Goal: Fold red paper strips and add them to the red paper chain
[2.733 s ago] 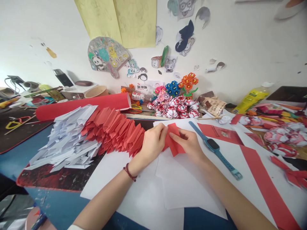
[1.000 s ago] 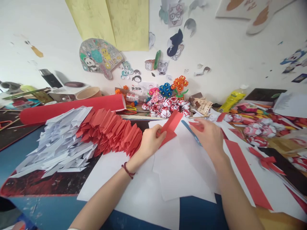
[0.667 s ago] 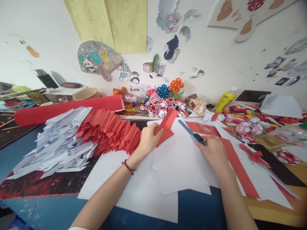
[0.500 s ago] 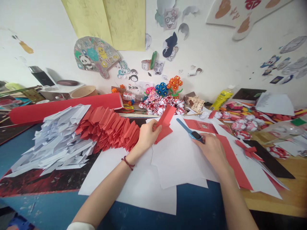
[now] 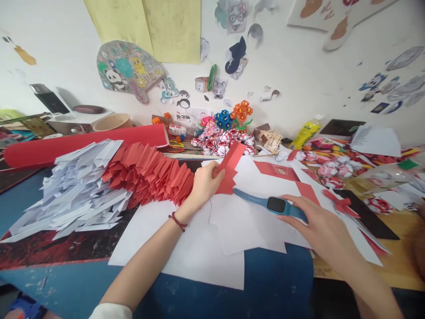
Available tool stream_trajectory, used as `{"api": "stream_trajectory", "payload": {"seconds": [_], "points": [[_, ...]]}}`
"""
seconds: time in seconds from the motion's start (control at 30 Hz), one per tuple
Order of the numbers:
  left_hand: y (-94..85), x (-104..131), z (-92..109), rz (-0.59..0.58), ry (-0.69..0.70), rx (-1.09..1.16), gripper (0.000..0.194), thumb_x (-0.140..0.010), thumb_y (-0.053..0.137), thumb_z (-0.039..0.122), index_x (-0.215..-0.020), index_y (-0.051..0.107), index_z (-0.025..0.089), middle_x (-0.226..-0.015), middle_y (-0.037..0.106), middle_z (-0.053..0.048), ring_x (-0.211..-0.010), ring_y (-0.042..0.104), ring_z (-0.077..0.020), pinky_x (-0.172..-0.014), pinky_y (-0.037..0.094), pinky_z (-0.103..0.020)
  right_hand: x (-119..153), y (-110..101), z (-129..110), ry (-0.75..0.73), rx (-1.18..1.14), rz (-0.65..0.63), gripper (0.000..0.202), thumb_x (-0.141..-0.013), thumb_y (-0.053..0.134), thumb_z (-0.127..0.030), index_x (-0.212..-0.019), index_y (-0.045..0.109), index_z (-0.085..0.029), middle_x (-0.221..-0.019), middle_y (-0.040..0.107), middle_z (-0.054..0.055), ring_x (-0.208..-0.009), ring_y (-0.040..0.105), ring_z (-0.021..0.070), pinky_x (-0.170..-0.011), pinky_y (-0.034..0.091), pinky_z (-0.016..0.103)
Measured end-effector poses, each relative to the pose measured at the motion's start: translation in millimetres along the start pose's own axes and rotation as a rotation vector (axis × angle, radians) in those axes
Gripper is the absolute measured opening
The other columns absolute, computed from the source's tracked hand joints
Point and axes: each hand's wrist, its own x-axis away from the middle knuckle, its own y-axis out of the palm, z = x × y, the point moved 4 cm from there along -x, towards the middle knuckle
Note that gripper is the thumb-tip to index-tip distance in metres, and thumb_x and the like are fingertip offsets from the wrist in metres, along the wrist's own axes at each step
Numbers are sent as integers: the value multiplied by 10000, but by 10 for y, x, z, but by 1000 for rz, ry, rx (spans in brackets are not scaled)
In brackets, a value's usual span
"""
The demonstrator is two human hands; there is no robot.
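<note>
Dozens of folded pieces (image 5: 149, 173), red and white, lie heaped on the table (image 5: 272, 288), apparently done. Just right of the heap, the left hand's (image 5: 206, 182) grip is pinched on red paper (image 5: 227, 182), seemingly part-folded and so unfinished. The right hand's (image 5: 320, 226) grip is clamped on a watch (image 5: 276, 205) over flat white sheets (image 5: 242, 232), which look unworked.

We list one wristwatch (image 5: 269, 203): blue strap, unfastened and stretched out, dark rounded-rectangular face turned up, pinched by the right hand (image 5: 327, 226) over white sheets (image 5: 247, 232). We list red paper (image 5: 229, 163): creased, a narrow strip slanting over a broader part, gripped by the left hand (image 5: 206, 184), just beyond the strap's free end.
</note>
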Motion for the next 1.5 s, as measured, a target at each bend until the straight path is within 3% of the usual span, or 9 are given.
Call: {"api": "stream_trajectory", "payload": {"seconds": [0.13,0.27,0.37,0.57,0.73,0.87,1.03,1.27,1.5], "points": [[-14,4,12,5,2,0,116,-851,554,289,-798,601,197,-695,643,18,-608,539,-120,-597,349,-224,-74,-558,-254,-209,469,91,443,-966,315,-497,-1127,635,-236,-926,687,103,-594,599,260,-465,302,349],[-29,10,27,8,-7,-1,128,-861,546,301,-813,606,198,-695,647,9,-602,533,-123,-585,342,-220,-181,-853,-628,-327,566,69,481,-934,226,-210,-730,661,-221,-674,579,161,-611,537,298,-550,365,439],[-29,12,36,5,1,-2,121,-859,552,297,-818,609,199,-712,658,5,-615,548,-126,-594,353,-219,-258,-537,-936,-449,439,24,442,-898,382,-327,-511,590,-275,-538,505,156,-544,481,277,-549,353,456],[-60,-2,28,20,-17,-14,128,-856,554,292,-785,598,194,-716,655,1,-633,556,-130,-589,350,-217,-445,660,-1452,-632,399,-213,331,-801,588,-395,-480,620,-319,-386,492,61,-546,539,258,-716,426,492],[-85,-6,11,45,4,19,118,-856,548,279,-781,581,194,-720,663,15,-607,551,-117,-594,353,-219,-591,568,-1689,-792,391,-263,221,-755,639,-76,-619,711,-233,-601,685,59,-658,632,226,-795,449,412],[-77,-6,18,39,-1,13,133,-858,548,289,-774,587,193,-704,656,11,-612,547,-121,-587,346,-219,-491,102,-1438,-853,190,-132,186,-807,709,-212,-986,715,-163,-978,710,107,-995,630,278,-1022,399,427],[-55,-8,34,11,-27,19,133,-847,561,289,-759,591,193,-710,660,7,-622,554,-125,-595,353,-221,-196,100,-624,-354,-89,19,506,-894,609,-433,-1352,501,-247,-1225,622,99,-1137,570,286,-961,461,438],[-13,-5,8,-7,-43,-15,128,-847,553,296,-769,587,201,-663,636,17,-590,537,-122,-599,358,-228,-40,519,-424,-296,-222,-197,377,-922,567,-410,-1277,548,-285,-1182,619,72,-1066,594,253,-897,506,407],[43,11,14,-38,-54,-10,137,-842,563,293,-752,592,195,-649,610,30,-578,509,-107,-581,344,-218,-280,382,-351,-250,-339,-244,437,-859,649,-458,-1263,590,-303,-1163,652,50,-1056,606,254,-880,513,402]]}}
